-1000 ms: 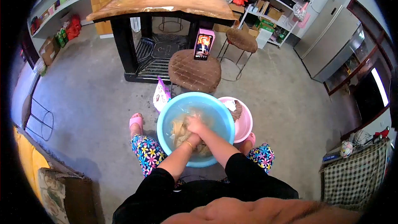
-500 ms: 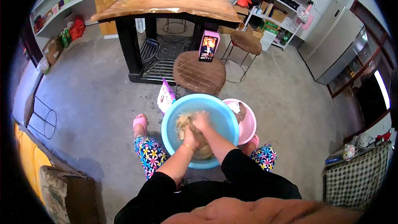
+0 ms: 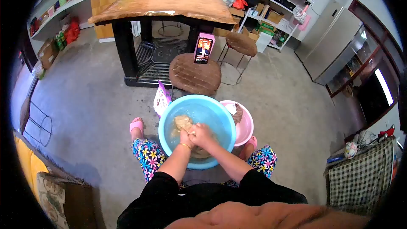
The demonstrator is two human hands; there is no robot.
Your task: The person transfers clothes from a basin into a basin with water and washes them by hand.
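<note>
A large blue basin (image 3: 231,132) of water stands on the floor between my feet. Inside it, my left hand (image 3: 187,137) is closed on a tan cloth (image 3: 183,122), part of which bulges out beyond the fingers. My right hand (image 3: 201,135) touches the left one and is also closed on the cloth. More of the fabric lies under the water below my wrists. Against the basin's right side is a pink basin (image 3: 249,129) holding a brown cloth (image 3: 238,113) and something white.
Beyond the basin stands a brown padded stool (image 3: 195,74) bearing a lit phone (image 3: 204,50). A white and purple bag (image 3: 161,99) is left of the basin. Farther back are a wood-topped table (image 3: 165,2) and a second stool (image 3: 241,43).
My hands have come together on the cloth, after the right was a little apart half a second ago. A bunched part of the cloth now rises at the water's surface. The view has shifted slightly.
</note>
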